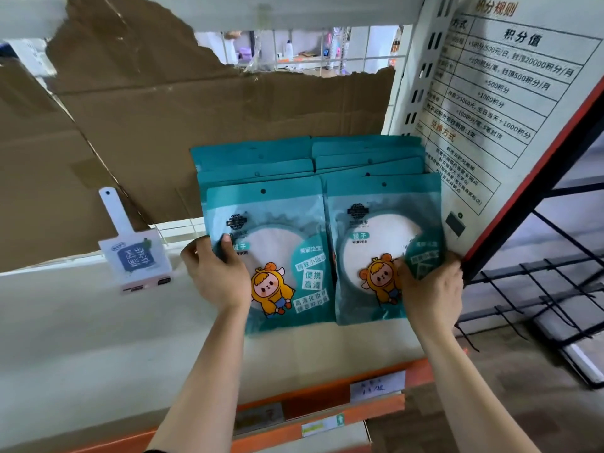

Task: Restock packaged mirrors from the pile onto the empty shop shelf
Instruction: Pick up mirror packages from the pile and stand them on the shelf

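Observation:
Two rows of teal packaged mirrors stand upright on the white shelf (81, 315), each pack showing a round mirror and a cartoon figure in yellow. My left hand (215, 276) grips the left edge of the front pack of the left row (281, 256), thumb on its face. My right hand (431, 289) pinches the lower right part of the front pack of the right row (376, 237). Several more packs (366, 155) are stacked behind both front ones, only their teal tops showing. The pile the packs come from is out of view.
Torn brown cardboard (163, 112) backs the shelf. A white price-tag holder (134, 253) is clipped to the shelf edge at the left. A printed notice board (496, 93) and a perforated upright (421, 76) bound the right side. Black wire racks (555, 289) lie lower right; an orange beam (327, 410) runs below.

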Motion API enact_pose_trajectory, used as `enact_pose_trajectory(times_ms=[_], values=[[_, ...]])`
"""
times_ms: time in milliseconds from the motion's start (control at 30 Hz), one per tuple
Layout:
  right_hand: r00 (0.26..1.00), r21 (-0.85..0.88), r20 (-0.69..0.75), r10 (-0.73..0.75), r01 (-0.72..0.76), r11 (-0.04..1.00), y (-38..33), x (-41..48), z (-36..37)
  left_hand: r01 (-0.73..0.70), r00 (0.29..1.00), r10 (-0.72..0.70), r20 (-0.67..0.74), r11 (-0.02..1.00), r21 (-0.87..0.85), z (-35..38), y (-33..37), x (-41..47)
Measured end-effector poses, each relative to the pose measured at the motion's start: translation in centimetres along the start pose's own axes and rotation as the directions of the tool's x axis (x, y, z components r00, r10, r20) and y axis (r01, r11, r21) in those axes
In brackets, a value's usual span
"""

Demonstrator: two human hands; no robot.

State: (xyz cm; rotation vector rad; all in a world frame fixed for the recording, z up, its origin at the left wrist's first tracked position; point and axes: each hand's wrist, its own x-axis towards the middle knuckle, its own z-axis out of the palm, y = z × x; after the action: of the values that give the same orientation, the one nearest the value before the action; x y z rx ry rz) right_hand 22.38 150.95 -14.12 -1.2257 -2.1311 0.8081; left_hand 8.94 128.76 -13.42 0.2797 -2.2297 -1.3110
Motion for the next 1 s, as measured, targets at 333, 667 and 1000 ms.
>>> enact_pose_trajectory(times_ms=[333,667,1000], values=[[0.993,-0.234,-0.084,-0.079,0.058,0.970,0.0,-1.0,1.6,0.113,0.993,-0.112,0.048,0.994,-0.011,0.0,-0.3,0.2],[0.919,-0.177,0.012,-0.394,0.390,0.904,-2.2,-2.1,1.6,-0.064,0.907,-0.033,0.421,0.975,0.214,-4.3,-1.7,1.0],[0.656,-0.042,0.295,-0.695,0.736,0.676,-6.9,-7.3,3.1,-0.139,0.912,-0.104,0.397,0.831,0.538,-15.0,-4.9,0.2]])
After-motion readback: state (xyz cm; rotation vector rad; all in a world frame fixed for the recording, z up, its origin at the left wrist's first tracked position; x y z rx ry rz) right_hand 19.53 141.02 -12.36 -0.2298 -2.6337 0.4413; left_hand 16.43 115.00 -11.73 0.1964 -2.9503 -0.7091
